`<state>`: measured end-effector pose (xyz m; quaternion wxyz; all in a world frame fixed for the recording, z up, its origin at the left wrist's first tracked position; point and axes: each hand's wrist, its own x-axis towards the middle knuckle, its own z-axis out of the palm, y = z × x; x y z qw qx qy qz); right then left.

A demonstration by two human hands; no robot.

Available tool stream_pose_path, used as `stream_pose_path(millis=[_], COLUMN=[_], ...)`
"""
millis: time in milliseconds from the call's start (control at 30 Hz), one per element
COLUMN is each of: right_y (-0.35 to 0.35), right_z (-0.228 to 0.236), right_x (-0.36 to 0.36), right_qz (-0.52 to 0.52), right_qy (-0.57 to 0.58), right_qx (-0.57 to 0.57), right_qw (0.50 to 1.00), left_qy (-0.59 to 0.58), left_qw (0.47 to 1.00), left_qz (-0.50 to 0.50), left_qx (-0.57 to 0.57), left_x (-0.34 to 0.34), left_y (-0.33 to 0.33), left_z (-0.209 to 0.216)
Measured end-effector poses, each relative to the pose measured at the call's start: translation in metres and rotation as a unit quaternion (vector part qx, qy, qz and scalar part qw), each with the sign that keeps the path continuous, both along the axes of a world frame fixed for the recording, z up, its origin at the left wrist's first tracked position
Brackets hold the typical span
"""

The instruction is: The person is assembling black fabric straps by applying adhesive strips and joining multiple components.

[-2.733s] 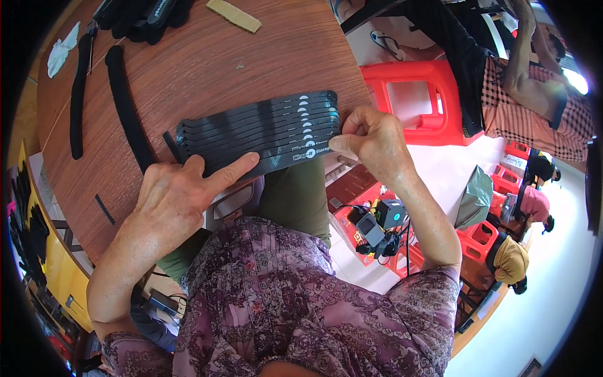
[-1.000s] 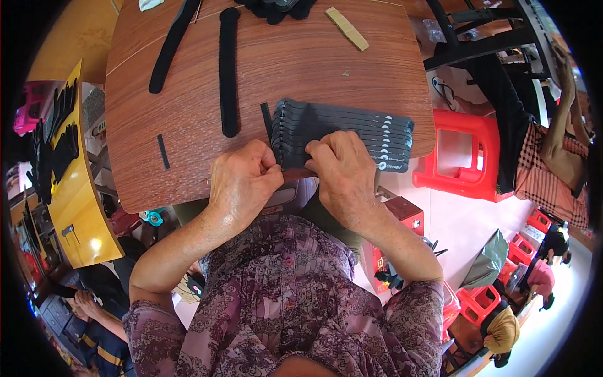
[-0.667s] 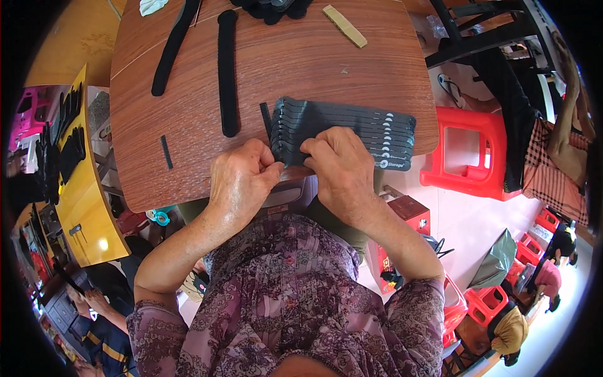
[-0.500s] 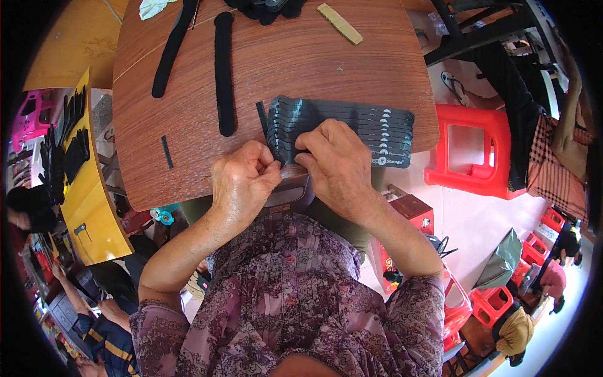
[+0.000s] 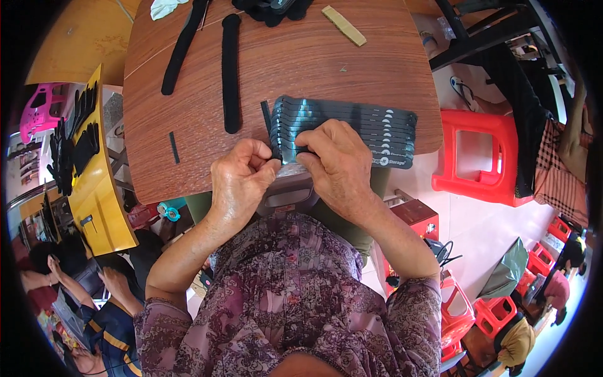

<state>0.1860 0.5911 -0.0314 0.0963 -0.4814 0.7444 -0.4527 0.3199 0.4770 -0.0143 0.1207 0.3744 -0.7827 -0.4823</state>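
A fanned row of glossy dark grey packaging sleeves (image 5: 392, 141), overlapping one another, lies along the near edge of the wooden table. My right hand (image 5: 339, 166) rests over the row, thumb and fingers closed on the nearest sleeve. At the row's left end my left hand (image 5: 240, 179) is pinched, thumb against forefinger; whatever it holds is too small to make out. Beside that end lies a short black strip (image 5: 266, 115), and another thin strip (image 5: 174, 147) is farther left. Two long black fabric straps, one upright strap (image 5: 231, 78) and one slanted strap (image 5: 184, 50), lie beyond my left hand.
A black bundle (image 5: 271, 11), a white cloth (image 5: 164, 7) and a tan bar (image 5: 344, 26) lie at the table's far side. A red stool (image 5: 443, 151) stands right of the table. Left is a yellow board (image 5: 103, 210) with black gloves. Other people sit nearby.
The view has shifted slightly, so the table appears farther right. My left fingertips have moved slightly at the row's end; my right hand keeps its place on the sleeves.
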Motion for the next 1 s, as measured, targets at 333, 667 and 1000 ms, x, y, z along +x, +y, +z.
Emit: stream_pose_path(millis=[333,667,1000], right_y=[-0.001,-0.007,-0.049], right_z=[0.001,0.004,0.026], right_x=[-0.001,-0.005,-0.029], right_qz=[0.004,-0.002,0.069], right_qy=[-0.005,0.030,0.045], right_qx=[0.007,0.027,0.217], right_qw=[1.000,0.999,0.973], left_qy=[0.007,-0.082,-0.053], left_qw=[0.997,0.995,0.994], left_qz=[0.030,-0.016,-0.027], left_qx=[0.069,0.055,-0.090], left_x=[-0.006,-0.011,-0.010], left_y=[-0.010,-0.013,-0.008], left_z=[0.007,0.014,0.008])
